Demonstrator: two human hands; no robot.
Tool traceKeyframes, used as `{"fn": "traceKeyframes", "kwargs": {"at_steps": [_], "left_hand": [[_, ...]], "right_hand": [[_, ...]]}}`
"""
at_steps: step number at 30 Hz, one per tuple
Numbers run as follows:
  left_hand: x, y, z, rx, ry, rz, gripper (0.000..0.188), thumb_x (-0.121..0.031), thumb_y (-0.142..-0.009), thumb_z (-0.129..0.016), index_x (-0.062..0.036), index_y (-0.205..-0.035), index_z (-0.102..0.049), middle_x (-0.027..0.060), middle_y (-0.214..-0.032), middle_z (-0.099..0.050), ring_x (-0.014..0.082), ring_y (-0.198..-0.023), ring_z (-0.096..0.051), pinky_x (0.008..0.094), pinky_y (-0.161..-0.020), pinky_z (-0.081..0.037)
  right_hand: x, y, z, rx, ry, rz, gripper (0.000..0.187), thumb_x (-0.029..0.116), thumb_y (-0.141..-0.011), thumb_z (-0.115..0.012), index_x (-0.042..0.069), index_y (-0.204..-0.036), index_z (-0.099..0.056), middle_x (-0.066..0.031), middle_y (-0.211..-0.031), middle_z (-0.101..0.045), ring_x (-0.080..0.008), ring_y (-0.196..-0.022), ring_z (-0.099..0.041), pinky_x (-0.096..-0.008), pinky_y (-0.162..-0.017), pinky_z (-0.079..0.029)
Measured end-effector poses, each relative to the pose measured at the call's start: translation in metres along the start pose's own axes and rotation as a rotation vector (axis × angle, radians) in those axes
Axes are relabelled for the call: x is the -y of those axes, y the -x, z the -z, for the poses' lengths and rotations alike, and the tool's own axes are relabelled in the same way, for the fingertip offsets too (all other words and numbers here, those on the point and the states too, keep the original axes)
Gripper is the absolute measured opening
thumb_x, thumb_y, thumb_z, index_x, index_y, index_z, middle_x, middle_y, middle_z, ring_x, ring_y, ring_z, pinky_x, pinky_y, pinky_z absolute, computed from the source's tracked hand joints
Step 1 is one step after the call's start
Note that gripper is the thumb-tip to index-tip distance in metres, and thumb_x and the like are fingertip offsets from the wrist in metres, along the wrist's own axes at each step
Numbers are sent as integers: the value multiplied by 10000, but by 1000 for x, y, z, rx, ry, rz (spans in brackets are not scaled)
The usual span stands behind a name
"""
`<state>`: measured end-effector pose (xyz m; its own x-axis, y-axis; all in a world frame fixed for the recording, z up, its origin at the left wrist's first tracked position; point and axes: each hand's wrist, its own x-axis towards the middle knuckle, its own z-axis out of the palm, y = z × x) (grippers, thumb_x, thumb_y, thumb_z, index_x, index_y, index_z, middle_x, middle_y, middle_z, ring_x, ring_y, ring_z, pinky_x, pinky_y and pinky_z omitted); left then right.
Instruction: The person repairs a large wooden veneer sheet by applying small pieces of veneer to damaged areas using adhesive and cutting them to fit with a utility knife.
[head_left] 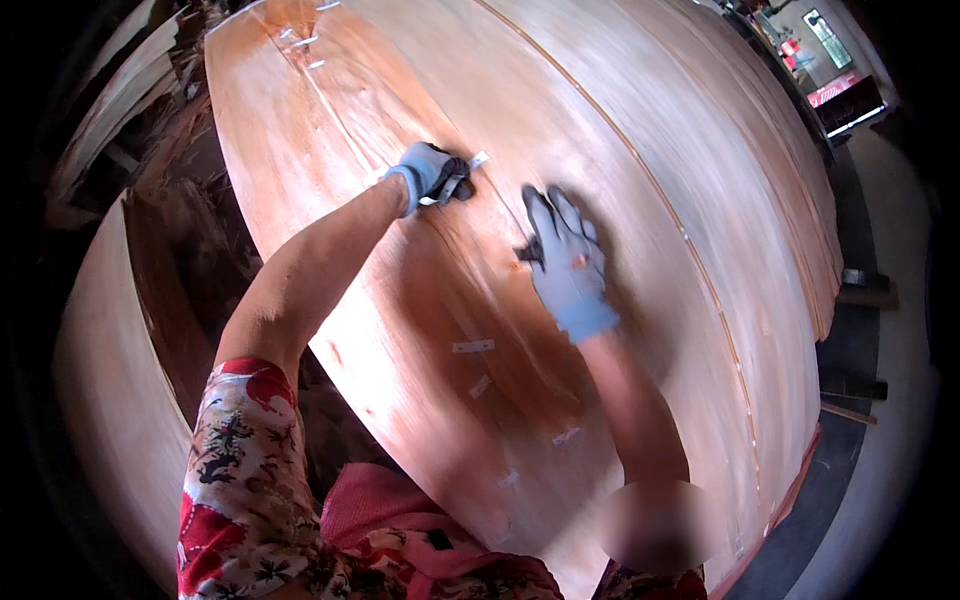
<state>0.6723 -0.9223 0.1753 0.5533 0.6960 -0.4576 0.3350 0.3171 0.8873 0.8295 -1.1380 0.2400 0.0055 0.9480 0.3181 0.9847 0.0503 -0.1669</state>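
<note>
A large sheet of pale orange wood veneer lies under both hands, with a crack-like line along its grain. My left hand, in a grey glove with dark fingertips and a light blue cuff, is closed low over the sheet. What it holds is mostly hidden; a bit of white shows at its fingers. A short white tape strip sits just beside these fingertips. My right hand, gloved alike, rests on the veneer with its fingers stretched out and thumb apart. Nearer me, another tape strip and several more cross the sheet.
A long thin brown strip or seam runs down the wood to the right. Left of the sheet lie torn veneer scraps and a curved pale sheet. A dark ledge borders the stack's right side, with floor beyond.
</note>
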Motion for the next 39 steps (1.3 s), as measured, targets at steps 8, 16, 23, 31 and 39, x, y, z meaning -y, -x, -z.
{"fn": "traceKeyframes", "kwargs": {"at_steps": [8, 16, 23, 31, 39], "left_hand": [[-14, 5, 12, 91, -1374, -760, 151, -200, -923, -583, -148, -926, -725, 30, -753, -685, 135, -642, -647, 285, -545, -508], [-37, 38, 14, 94, -296, 71, 184, -175, -873, -669, 2, -826, -689, 98, -669, -660, 177, -468, -600, 299, -386, -451], [-58, -3, 109, -182, -438, 6, 141, -154, -921, -603, -30, -879, -655, 109, -660, -670, 204, -436, -607, 309, -347, -440], [-85, -153, 280, -32, -109, -53, 135, -165, -931, -604, -50, -929, -674, 109, -717, -688, 204, -498, -631, 291, -387, -429], [-93, -200, 279, 225, -100, 39, 225, -294, -925, -669, -76, -878, -699, 44, -693, -674, 97, -450, -551, 243, -372, -355]], "right_hand": [[-15, -80, -82, 162, 83, 135, 599, 98, -882, -552, 112, -1463, -405, -155, -1500, -422, -318, -1394, -390, -457, -1040, -378], [-16, -83, -91, 122, 50, 189, 409, 112, -864, -516, 142, -1263, -600, -95, -1465, -476, -299, -1386, -391, -478, -1037, -367], [-10, -83, -96, 143, 62, 169, 404, 107, -895, -486, 135, -1290, -569, -95, -1453, -481, -312, -1356, -427, -487, -1003, -396], [8, -94, -64, 295, 136, 134, 537, 106, -843, -541, 126, -1379, -509, -113, -1509, -421, -324, -1413, -367, -473, -1028, -381], [50, -223, -57, 184, 37, -110, 619, 190, -770, -701, 111, -1360, -531, -199, -1244, -612, -340, -1181, -575, -450, -977, -432]]}}
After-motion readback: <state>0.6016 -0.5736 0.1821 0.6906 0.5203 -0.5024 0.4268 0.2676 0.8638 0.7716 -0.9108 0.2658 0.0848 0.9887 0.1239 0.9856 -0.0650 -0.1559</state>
